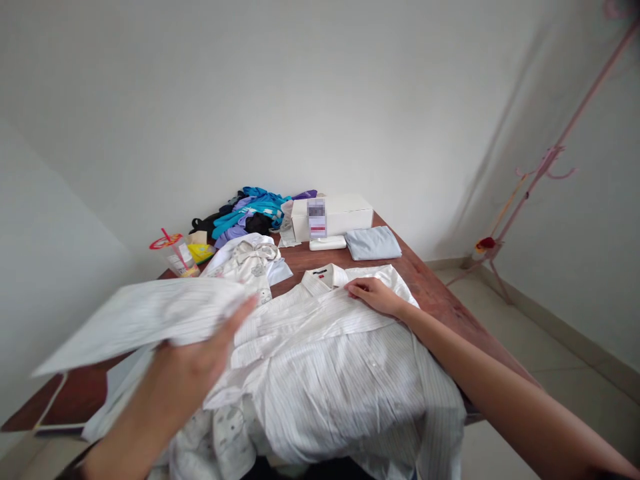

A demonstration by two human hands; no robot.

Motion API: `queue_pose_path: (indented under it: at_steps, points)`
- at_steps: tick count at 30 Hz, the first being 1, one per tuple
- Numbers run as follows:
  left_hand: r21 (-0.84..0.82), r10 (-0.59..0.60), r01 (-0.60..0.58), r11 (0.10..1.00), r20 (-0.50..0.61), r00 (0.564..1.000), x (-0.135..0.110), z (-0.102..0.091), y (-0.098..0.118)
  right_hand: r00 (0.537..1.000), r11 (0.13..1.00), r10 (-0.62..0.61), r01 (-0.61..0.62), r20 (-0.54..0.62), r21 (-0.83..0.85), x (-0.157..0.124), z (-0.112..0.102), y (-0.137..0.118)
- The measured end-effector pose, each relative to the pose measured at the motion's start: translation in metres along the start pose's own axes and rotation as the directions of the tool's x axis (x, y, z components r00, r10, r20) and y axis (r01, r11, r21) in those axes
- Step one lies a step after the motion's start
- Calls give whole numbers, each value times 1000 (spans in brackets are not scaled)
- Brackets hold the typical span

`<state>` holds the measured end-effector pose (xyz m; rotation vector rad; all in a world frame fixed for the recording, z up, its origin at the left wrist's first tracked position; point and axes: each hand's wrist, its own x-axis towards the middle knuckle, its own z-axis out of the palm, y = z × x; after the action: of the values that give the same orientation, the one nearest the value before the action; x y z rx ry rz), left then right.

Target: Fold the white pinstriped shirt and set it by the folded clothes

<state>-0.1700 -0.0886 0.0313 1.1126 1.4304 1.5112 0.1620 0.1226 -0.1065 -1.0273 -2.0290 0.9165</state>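
Observation:
A white, finely striped button-up shirt lies spread on the wooden table, its collar pointing away from me and its lower part hanging over the near edge. To the left, a raised, flat piece of white striped fabric, which looks like the shirt's sleeve, is in the air. My left hand, smeared by motion, is closed at the right end of that fabric. My right hand lies beside the collar, its fingers bent and closed on the shirt's shoulder area.
Behind the shirt sit a crumpled light garment, a plastic cup with a straw, a pile of blue and dark clothes, a white box, a small white case and folded grey cloth. A pink stand leans into view right.

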Motion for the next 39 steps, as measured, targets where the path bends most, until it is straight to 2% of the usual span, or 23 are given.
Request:
queue_pose_path:
  at_steps: [1,2,3,4,5,6,8,10,13,15,16,18,20,22,25,26,28,30,31,33,34,36,39]
  points:
    - [243,110,-138,960,124,986,6,21,-10,1000,1000,-2,2,0,5,0,0,-1]
    - [438,181,-306,845,304,935,9,43,-21,1000,1000,-6,6,0,13,-1,0,-1]
    - [556,174,-458,694,487,856,10,65,-33,1000,1000,-10,10,-2,28,-1,-1,-2]
    - [625,126,-575,528,612,781,8,86,-44,1000,998,-8,8,-8,55,-2,-2,-4]
    - [656,62,-660,367,690,721,4,105,-53,1000,995,6,-4,-19,98,-2,-3,-6]
    - [661,-1,-713,233,733,680,-1,121,-61,999,987,31,-26,-30,158,-3,-4,-8]
    - [661,-87,-748,64,750,655,-10,143,-71,995,948,103,-93,-17,305,-4,-7,-13]
    - [675,-98,-738,-2,734,672,-14,154,-73,985,891,159,-170,63,421,-6,-9,-18]
    - [680,-26,-733,-20,733,680,-10,158,-68,961,833,175,-260,213,489,-10,-7,-24]
    - [627,41,-779,-21,779,626,-5,159,-64,949,817,180,-291,260,498,-11,-5,-24]
    - [586,64,-809,-34,810,584,-2,160,-63,945,810,184,-302,270,503,-11,-5,-24]
    - [491,69,-869,-65,871,487,2,162,-61,942,786,196,-317,272,531,-11,-4,-22]
    - [438,37,-896,-73,899,437,6,165,-59,937,742,212,-339,278,578,-11,-6,-20]
    - [445,-9,-894,-58,895,446,9,166,-57,932,688,227,-359,283,630,-11,-8,-19]
    - [552,-165,-834,1,823,544,14,162,-52,932,612,257,-363,257,703,-11,-13,-18]
    - [579,-216,-814,37,800,559,16,158,-50,928,595,276,-370,250,714,-11,-15,-17]
    - [590,-255,-796,132,796,548,21,143,-47,913,588,320,-400,252,703,-10,-18,-16]
    - [569,-191,-786,242,822,536,29,121,-46,905,614,339,-420,258,668,-9,-22,-16]
    - [579,-153,-760,294,814,561,35,107,-46,907,628,333,-416,256,657,-9,-25,-17]
    - [642,-104,-671,370,747,657,49,75,-50,917,645,304,-397,257,653,-8,-32,-19]
    - [682,-99,-625,381,702,706,58,59,-52,921,642,293,-388,256,661,-8,-36,-20]
    - [733,-156,-549,402,646,747,75,29,-59,923,635,293,-383,249,671,-7,-46,-20]
    - [763,-254,-457,458,605,755,96,-5,-66,921,693,366,-366,134,622,-7,-59,-14]
